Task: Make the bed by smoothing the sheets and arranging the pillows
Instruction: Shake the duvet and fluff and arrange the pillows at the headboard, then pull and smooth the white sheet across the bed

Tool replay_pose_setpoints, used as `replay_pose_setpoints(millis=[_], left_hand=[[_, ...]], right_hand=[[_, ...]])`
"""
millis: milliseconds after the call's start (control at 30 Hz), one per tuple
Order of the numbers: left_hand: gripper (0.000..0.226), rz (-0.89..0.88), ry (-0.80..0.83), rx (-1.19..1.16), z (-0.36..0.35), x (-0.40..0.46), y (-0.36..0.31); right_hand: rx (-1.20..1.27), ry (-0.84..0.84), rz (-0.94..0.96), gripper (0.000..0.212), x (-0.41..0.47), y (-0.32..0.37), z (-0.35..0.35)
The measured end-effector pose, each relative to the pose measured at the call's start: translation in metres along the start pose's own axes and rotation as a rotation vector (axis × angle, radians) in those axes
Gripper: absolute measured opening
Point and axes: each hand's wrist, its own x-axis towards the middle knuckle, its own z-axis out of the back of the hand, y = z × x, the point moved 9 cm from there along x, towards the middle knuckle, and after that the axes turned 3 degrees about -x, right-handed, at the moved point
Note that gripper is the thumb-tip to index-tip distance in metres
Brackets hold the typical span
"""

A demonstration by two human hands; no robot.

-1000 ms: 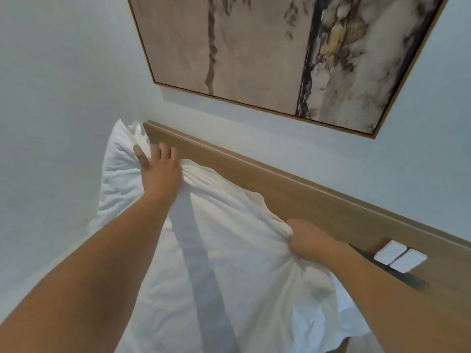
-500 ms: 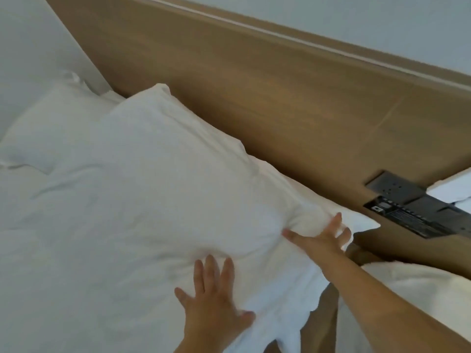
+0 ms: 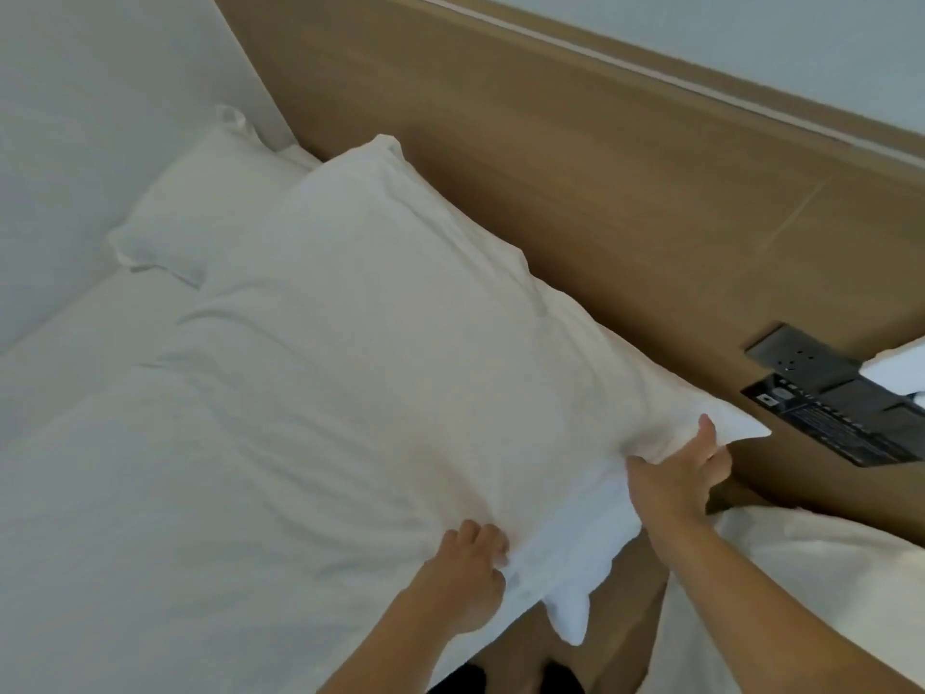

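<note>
A large white pillow (image 3: 380,343) lies flat on the bed against the wooden headboard (image 3: 575,157). A second white pillow (image 3: 200,217) lies behind it in the far left corner, partly covered. My right hand (image 3: 685,483) pinches the near right corner of the large pillow, thumb on top, fingers under the fabric. My left hand (image 3: 465,578) has its fingers curled into the pillow's near edge, gripping the cloth. The white sheet (image 3: 100,493) spreads to the left, with soft creases.
A dark socket and switch panel (image 3: 826,393) sits on the headboard at the right. A white object (image 3: 896,373) rests beside it. More white bedding (image 3: 811,608) lies at the lower right, across a narrow gap. A white wall (image 3: 75,117) bounds the bed's left side.
The pillow was held upright against the wall a second ago and now lies flat. Both hands went from flat on the pillow to gripping its near edge and corner.
</note>
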Motion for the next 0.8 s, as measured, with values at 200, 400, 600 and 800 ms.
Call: replay_pose_setpoints(millis=[200, 400, 600, 800], left_hand=[[0.043, 0.079, -0.159, 0.085, 0.012, -0.031, 0.047], [0.057, 0.280, -0.280, 0.028, 0.067, -0.084, 0.178], [0.058, 0.436, -0.299, -0.079, 0.069, -0.181, 0.365], [0.059, 0.542, 0.173, -0.234, -0.002, -0.281, 0.542]], right_hand=[[-0.711, 0.046, 0.382, 0.088, -0.086, 0.036, -0.056], [-0.836, 0.325, 0.795, 0.084, -0.202, 0.074, -0.177], [-0.871, 0.437, 0.892, 0.085, -0.340, 0.066, -0.301], [-0.978, 0.578, 0.905, 0.076, -0.463, 0.039, -0.429]])
